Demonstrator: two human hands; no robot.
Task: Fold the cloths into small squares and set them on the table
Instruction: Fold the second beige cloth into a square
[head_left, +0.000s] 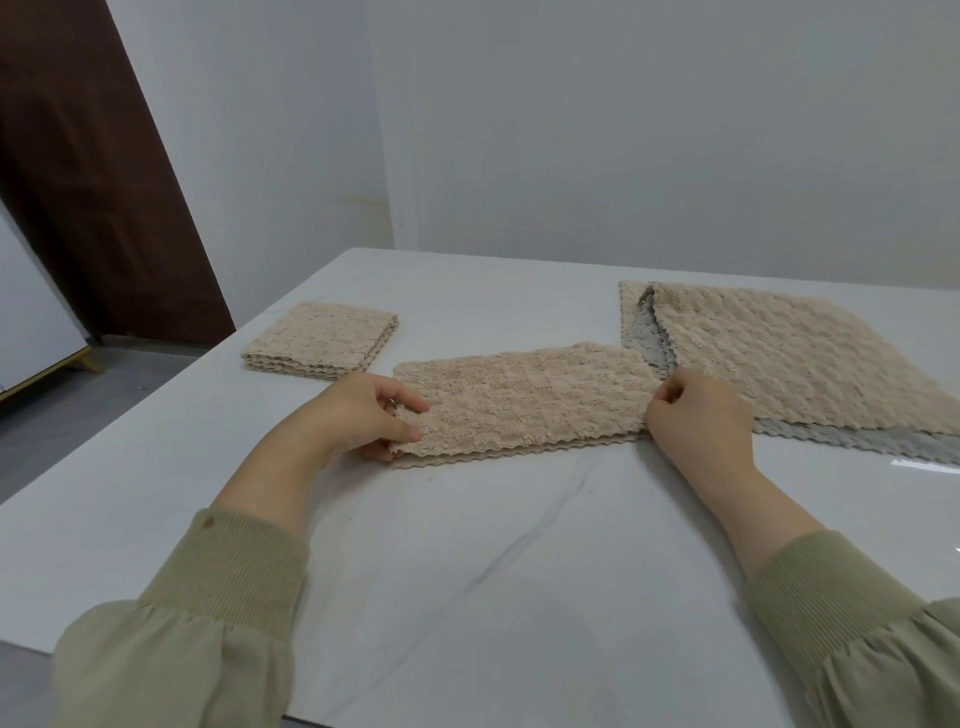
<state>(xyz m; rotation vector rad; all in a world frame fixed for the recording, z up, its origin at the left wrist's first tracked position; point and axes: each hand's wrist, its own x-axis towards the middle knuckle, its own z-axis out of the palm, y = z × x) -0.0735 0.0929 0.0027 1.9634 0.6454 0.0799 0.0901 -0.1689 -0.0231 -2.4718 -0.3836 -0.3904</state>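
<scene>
A beige textured cloth (524, 397), folded in half into a long strip, lies across the middle of the white marble table (467, 545). My left hand (358, 415) pinches its left end between thumb and fingers. My right hand (696, 410) pinches its right end with curled fingers. A stack of folded beige squares (319, 338) sits at the far left of the table. On the right a pile of unfolded cloths (789, 358) lies flat, beige on top with a grey cloth (644, 332) showing beneath.
The table's left edge runs diagonally beside a grey floor. A dark brown door (88, 171) stands at the left, with white walls behind the table. Bare marble stretches in front of the strip toward me.
</scene>
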